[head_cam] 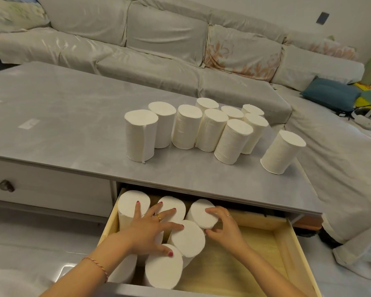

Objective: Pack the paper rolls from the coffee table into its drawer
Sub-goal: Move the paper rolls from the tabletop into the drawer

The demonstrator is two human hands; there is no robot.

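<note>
Several white paper rolls stand upright on the grey coffee table, with one roll apart near the right edge. The wooden drawer is pulled out below, and several rolls stand in its left half. My left hand lies spread with straight fingers on the tops of those rolls. My right hand grips the back right roll in the drawer, thumb and fingers curled round its top edge.
A closed drawer with a dark knob is to the left. A covered grey sofa runs behind and right of the table, with a blue cushion. The drawer's right half shows bare wood.
</note>
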